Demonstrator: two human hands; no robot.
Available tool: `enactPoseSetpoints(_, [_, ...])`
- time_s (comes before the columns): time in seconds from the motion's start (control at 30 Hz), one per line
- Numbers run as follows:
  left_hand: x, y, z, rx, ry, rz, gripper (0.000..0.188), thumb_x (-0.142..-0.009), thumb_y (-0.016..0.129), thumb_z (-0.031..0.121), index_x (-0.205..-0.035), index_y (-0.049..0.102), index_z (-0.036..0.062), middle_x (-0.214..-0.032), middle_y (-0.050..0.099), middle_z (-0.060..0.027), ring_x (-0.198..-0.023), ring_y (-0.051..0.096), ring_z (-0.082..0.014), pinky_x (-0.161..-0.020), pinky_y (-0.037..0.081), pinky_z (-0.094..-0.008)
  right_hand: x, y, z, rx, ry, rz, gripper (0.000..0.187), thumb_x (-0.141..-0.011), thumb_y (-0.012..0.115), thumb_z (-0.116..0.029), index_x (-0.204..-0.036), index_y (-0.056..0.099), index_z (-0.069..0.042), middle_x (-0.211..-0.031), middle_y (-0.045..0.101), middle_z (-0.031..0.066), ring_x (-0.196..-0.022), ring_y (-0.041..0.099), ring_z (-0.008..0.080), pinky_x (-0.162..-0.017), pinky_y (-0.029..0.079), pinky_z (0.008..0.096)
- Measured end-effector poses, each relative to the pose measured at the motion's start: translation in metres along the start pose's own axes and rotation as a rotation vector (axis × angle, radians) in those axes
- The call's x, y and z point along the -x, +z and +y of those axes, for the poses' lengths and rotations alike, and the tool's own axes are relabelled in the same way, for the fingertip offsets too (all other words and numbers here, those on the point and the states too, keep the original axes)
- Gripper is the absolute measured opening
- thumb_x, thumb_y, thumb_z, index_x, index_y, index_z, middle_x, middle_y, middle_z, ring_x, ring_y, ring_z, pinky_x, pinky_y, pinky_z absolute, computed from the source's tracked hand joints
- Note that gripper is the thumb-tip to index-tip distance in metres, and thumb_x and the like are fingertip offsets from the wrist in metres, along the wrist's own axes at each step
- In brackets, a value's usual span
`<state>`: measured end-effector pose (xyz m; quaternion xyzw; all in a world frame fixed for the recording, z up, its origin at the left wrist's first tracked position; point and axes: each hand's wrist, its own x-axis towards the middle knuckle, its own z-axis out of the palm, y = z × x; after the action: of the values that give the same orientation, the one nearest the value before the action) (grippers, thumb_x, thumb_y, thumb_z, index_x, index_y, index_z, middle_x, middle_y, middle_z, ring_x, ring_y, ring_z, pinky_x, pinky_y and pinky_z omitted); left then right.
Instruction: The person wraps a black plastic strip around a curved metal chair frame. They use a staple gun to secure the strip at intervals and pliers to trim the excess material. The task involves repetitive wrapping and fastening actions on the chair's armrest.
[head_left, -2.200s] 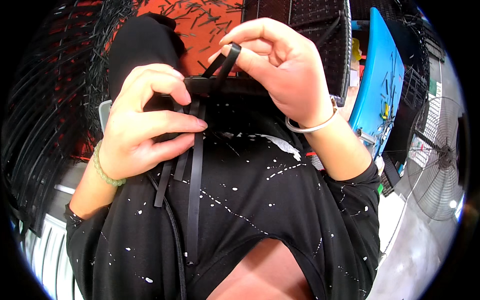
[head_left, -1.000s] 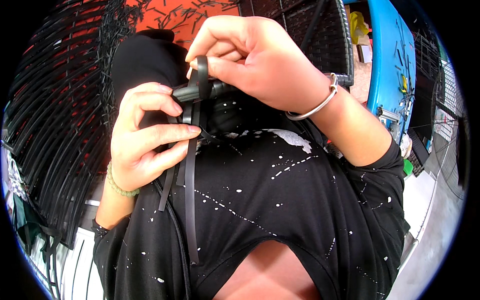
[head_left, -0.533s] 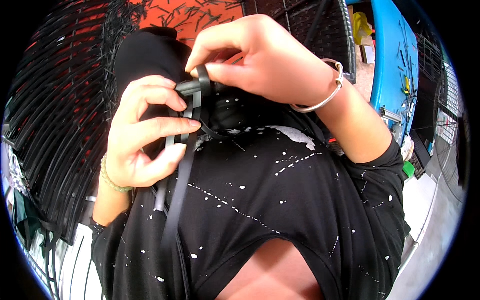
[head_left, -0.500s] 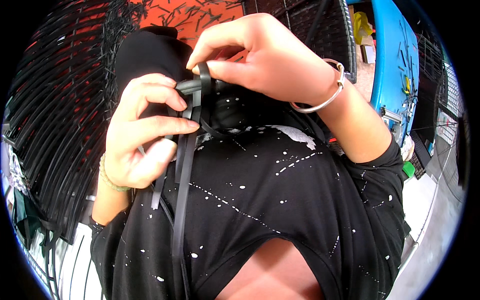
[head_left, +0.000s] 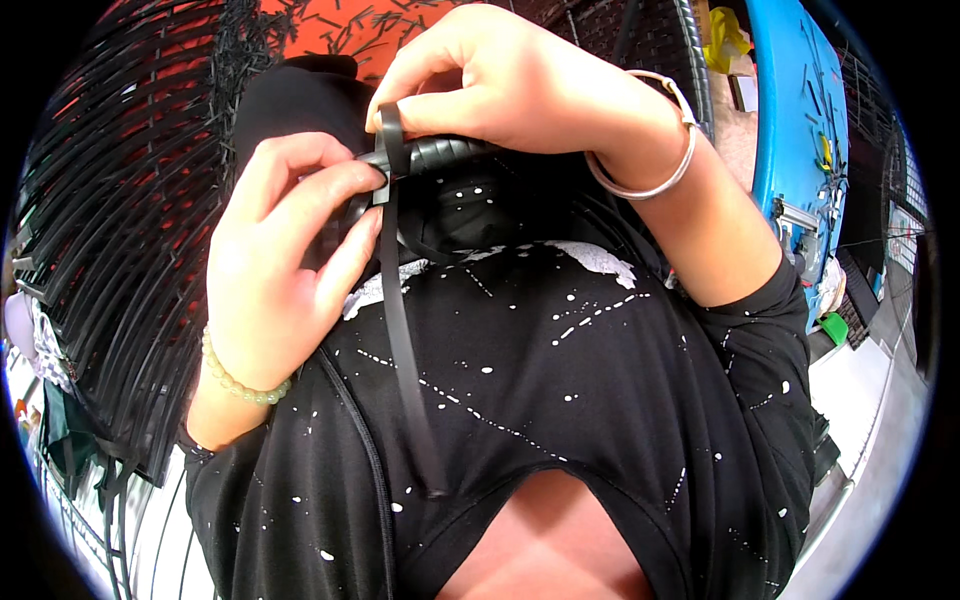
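Note:
A dark bar wrapped in flat black strip (head_left: pixel 445 153) lies across in front of my lap, its wound turns showing to the right of my fingers. My left hand (head_left: pixel 285 225) pinches the bar's left end and the strip ends there between thumb and fingers. Above it, my right hand (head_left: pixel 480 85) closes thumb and forefinger on a black plastic strip (head_left: pixel 403 350) that loops up over the bar. The strip's long tail hangs down over my black shirt. The right fingertips partly hide behind the thumb.
Many long black strips (head_left: pixel 120 220) hang in curves on the left. Short cut pieces (head_left: pixel 350 25) lie scattered on a red surface at the back. To the right stand a dark woven panel (head_left: pixel 640 40) and a blue table (head_left: pixel 785 130) with strip scraps on it.
My left fingers have shifted up and closed around the bar's end. The hanging strip's tail has swung right; the other loose ends no longer show below my left hand.

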<state>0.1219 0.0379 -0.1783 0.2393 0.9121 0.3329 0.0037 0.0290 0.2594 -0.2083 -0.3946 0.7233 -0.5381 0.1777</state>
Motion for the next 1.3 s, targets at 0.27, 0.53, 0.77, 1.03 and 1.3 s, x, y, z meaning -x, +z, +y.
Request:
enactPoseSetpoints(0.27, [0.003, 0.003, 0.005, -0.040, 0.016, 0.021, 0.026, -0.076, 0.073, -0.003, -0.102, 0.070, 0.0026, -0.106, 0.064, -0.0102, -0.090, 0.067, -0.0276, -0.079, 0.054, -0.0341, 0.000, 0.006, 0.015, -0.102, 0.059, 0.003, 0.019, -0.083, 0.063, -0.010, -0.090, 0.070, 0.007, -0.078, 0.069, 0.0226, -0.070, 0.069, 0.0307, -0.067, 0.052, 0.0359])
enactPoseSetpoints(0.53, [-0.007, -0.004, 0.015, -0.128, 0.046, -0.058, 0.027, -0.077, 0.073, -0.001, -0.102, 0.065, 0.0037, -0.106, 0.062, -0.0083, -0.088, 0.066, -0.0287, -0.075, 0.053, -0.0346, -0.012, 0.007, 0.025, 0.104, 0.039, -0.100, 0.019, -0.082, 0.065, -0.013, -0.089, 0.072, 0.004, -0.076, 0.070, 0.0179, -0.067, 0.067, 0.0252, -0.066, 0.052, 0.0353])
enactPoseSetpoints(0.77, [-0.006, -0.001, 0.014, -0.194, 0.066, -0.062, 0.031, -0.075, 0.074, -0.001, -0.104, 0.064, 0.0053, -0.107, 0.060, -0.0064, -0.087, 0.065, -0.0282, -0.073, 0.053, -0.0351, -0.013, 0.013, 0.028, 0.137, 0.018, -0.096, 0.023, -0.082, 0.064, -0.017, -0.087, 0.072, 0.004, -0.072, 0.068, 0.0177, -0.062, 0.063, 0.0237, -0.064, 0.050, 0.0360])
enactPoseSetpoints(1.03, [-0.004, -0.004, 0.005, -0.178, 0.197, 0.032, 0.023, -0.072, 0.076, 0.001, -0.094, 0.071, 0.0033, -0.098, 0.066, -0.0079, -0.088, 0.067, -0.0271, -0.082, 0.052, -0.0384, -0.010, 0.011, 0.022, 0.121, 0.092, -0.132, 0.023, -0.087, 0.065, -0.018, -0.095, 0.075, 0.001, -0.082, 0.073, 0.0137, -0.070, 0.067, 0.0210, -0.069, 0.053, 0.0337])
enactPoseSetpoints(1.3, [-0.004, -0.031, 0.011, -0.225, 0.377, 0.094, 0.031, -0.064, 0.082, 0.001, -0.094, 0.075, 0.0050, -0.094, 0.065, -0.0082, -0.091, 0.066, -0.0289, -0.087, 0.049, -0.0441, -0.008, 0.011, 0.008, -0.235, -0.139, -0.015, 0.025, -0.092, 0.065, -0.020, -0.103, 0.074, 0.000, -0.098, 0.074, 0.0124, -0.086, 0.069, 0.0209, -0.081, 0.053, 0.0320])
